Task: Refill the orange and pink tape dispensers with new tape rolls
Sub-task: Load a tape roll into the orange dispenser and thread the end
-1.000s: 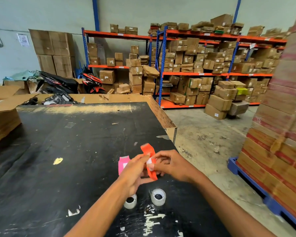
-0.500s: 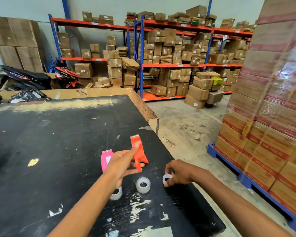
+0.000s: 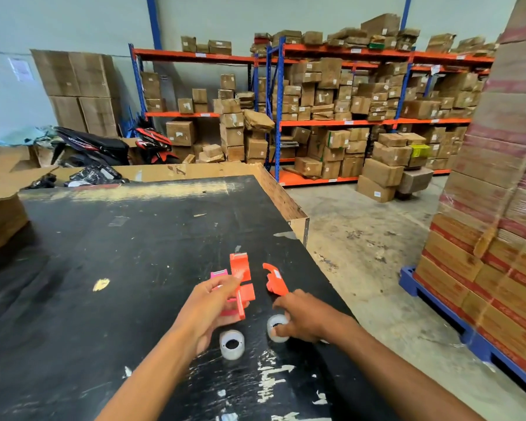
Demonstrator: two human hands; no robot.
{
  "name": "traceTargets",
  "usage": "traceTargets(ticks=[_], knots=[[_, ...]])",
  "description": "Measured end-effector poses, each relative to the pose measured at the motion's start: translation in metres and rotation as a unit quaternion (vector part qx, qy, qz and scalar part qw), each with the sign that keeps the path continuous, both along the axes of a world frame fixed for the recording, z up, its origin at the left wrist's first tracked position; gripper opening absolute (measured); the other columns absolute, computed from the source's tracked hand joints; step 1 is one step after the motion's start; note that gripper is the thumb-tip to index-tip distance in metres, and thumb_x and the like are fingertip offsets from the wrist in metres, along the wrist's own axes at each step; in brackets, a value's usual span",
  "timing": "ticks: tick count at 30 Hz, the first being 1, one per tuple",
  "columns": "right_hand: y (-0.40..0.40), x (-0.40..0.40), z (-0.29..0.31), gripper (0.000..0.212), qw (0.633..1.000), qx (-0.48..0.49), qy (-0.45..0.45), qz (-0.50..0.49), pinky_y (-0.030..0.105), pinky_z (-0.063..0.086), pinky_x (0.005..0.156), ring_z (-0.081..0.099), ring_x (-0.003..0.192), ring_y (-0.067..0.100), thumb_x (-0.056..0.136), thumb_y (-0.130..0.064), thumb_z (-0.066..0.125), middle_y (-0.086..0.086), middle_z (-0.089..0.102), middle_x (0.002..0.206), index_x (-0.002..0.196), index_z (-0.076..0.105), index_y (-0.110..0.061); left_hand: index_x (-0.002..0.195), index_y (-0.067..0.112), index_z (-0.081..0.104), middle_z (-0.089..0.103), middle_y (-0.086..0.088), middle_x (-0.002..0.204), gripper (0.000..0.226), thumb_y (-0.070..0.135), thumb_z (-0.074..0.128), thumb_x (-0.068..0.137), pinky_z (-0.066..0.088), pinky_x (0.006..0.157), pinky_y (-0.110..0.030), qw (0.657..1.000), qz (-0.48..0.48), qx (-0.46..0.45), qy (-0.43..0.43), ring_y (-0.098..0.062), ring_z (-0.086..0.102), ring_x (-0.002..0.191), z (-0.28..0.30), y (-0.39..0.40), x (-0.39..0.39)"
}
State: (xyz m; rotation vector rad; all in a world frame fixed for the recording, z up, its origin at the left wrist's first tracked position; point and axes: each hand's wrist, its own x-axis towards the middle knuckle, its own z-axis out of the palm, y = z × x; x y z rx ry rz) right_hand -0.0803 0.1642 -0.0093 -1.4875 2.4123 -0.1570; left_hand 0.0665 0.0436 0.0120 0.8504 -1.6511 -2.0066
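Note:
The orange tape dispenser is in two parts. My left hand (image 3: 210, 308) grips the larger orange part (image 3: 243, 287) just above the black table. The other orange part (image 3: 275, 280) lies on the table next to my right hand's fingertips. The pink dispenser (image 3: 220, 273) shows partly behind my left fingers; I cannot tell if it is held or resting. My right hand (image 3: 305, 320) pinches a clear tape roll (image 3: 276, 329) that sits on the table. A second clear tape roll (image 3: 232, 344) stands free between my wrists.
The black table (image 3: 119, 268) ends at a right edge close to my right arm, with concrete floor beyond. A wrapped pallet of boxes (image 3: 498, 238) stands at the right. Open cartons (image 3: 0, 208) lie at the left. Shelves of boxes line the back wall.
The orange dispenser has come apart; one part now lies on the table. My right hand has shifted left onto a tape roll. My left hand still holds the other orange part.

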Motion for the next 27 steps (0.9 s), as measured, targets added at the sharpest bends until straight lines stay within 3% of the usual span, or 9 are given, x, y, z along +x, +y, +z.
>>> traceTargets(ticks=[2, 7, 11, 13, 15, 17, 19, 21, 27], knots=[[-0.002, -0.001, 0.007, 0.043, 1.000, 0.005, 0.023, 0.006, 0.044, 0.050, 0.086, 0.056, 0.105, 0.037, 0.084, -0.035, 0.064, 0.018, 0.056, 0.115, 0.118, 0.057, -0.010, 0.100, 0.008, 0.067, 0.073, -0.004, 0.073, 0.024, 0.029, 0.061, 0.090, 0.057, 0.079, -0.042, 1.000, 0.020, 0.008, 0.010, -0.022, 0.063, 0.071, 0.000, -0.007, 0.009], [-0.006, 0.002, 0.006, 0.028, 0.997, 0.051, 0.038, 0.040, 0.036, 0.042, 0.064, 0.051, 0.078, 0.033, 0.083, -0.037, 0.062, 0.016, 0.056, 0.095, 0.090, 0.060, -0.010, 0.098, 0.008, 0.067, 0.072, -0.007, 0.075, 0.024, 0.029, 0.060, 0.091, 0.057, 0.056, -0.029, 0.999, 0.038, 0.017, 0.016, -0.022, 0.066, 0.070, 0.003, -0.014, 0.025], [-0.009, 0.006, 0.009, 0.029, 0.997, 0.057, 0.042, 0.037, 0.037, 0.043, 0.062, 0.051, 0.074, 0.033, 0.080, -0.032, 0.064, 0.013, 0.051, 0.084, 0.084, 0.061, -0.003, 0.102, 0.006, 0.067, 0.070, -0.009, 0.077, 0.027, 0.029, 0.061, 0.090, 0.058, 0.063, -0.032, 0.999, 0.036, 0.021, 0.009, -0.025, 0.065, 0.072, 0.001, -0.014, 0.026], [-0.011, 0.005, 0.011, 0.029, 0.998, 0.043, 0.026, 0.031, 0.035, 0.042, 0.062, 0.054, 0.077, 0.030, 0.079, -0.030, 0.064, 0.016, 0.055, 0.094, 0.084, 0.063, -0.001, 0.099, 0.008, 0.067, 0.071, -0.009, 0.078, 0.024, 0.029, 0.061, 0.090, 0.058, 0.064, -0.033, 0.999, 0.034, 0.024, 0.010, -0.025, 0.066, 0.072, 0.001, -0.013, 0.025], [-0.013, 0.004, 0.017, 0.028, 0.998, -0.032, -0.053, 0.014, 0.028, 0.043, 0.069, 0.060, 0.083, 0.006, 0.081, -0.029, 0.065, 0.014, 0.060, 0.105, 0.090, 0.069, -0.003, 0.097, 0.009, 0.067, 0.071, -0.009, 0.079, 0.022, 0.029, 0.062, 0.089, 0.058, 0.068, -0.035, 0.999, 0.037, 0.024, 0.013, -0.025, 0.066, 0.072, 0.002, -0.013, 0.024], [-0.012, 0.004, 0.029, 0.024, 0.970, -0.138, -0.199, -0.019, 0.016, 0.041, 0.075, 0.058, 0.066, -0.014, 0.085, -0.026, 0.067, 0.012, 0.068, 0.084, 0.093, 0.073, -0.005, 0.096, 0.009, 0.068, 0.071, -0.011, 0.082, 0.022, 0.029, 0.062, 0.089, 0.059, 0.072, -0.037, 0.999, 0.040, 0.025, 0.015, -0.025, 0.067, 0.073, 0.003, -0.014, 0.024], [-0.011, 0.006, 0.041, 0.019, 0.907, -0.227, -0.352, -0.046, 0.016, 0.050, 0.076, 0.067, 0.063, 0.001, 0.087, -0.022, 0.067, 0.009, 0.070, 0.071, 0.097, 0.073, -0.006, 0.099, 0.007, 0.069, 0.071, -0.014, 0.088, 0.025, 0.030, 0.063, 0.088, 0.059, 0.073, -0.038, 0.999, 0.037, 0.030, 0.017, -0.026, 0.067, 0.076, 0.003, -0.014, 0.024], [-0.009, 0.012, 0.050, 0.018, 0.861, -0.262, -0.435, -0.040, 0.018, 0.056, 0.067, 0.070, 0.064, 0.014, 0.087, -0.016, 0.068, 0.004, 0.070, 0.070, 0.102, 0.071, -0.007, 0.103, 0.006, 0.069, 0.070, -0.016, 0.092, 0.030, 0.031, 0.065, 0.087, 0.059, 0.073, -0.038, 0.999, 0.026, 0.034, 0.015, -0.029, 0.065, 0.082, 0.005, -0.011, 0.022], [-0.012, 0.021, 0.055, 0.031, 0.853, -0.269, -0.446, 0.029, 0.028, 0.059, 0.085, 0.072, 0.095, 0.020, 0.087, -0.011, 0.067, 0.016, 0.073, 0.110, 0.118, 0.066, -0.004, 0.104, 0.007, 0.071, 0.069, -0.027, 0.111, 0.046, 0.037, 0.075, 0.071, 0.051, 0.096, -0.055, 0.998, 0.011, 0.047, 0.029, -0.038, 0.065, 0.100, 0.008, -0.008, 0.024]])
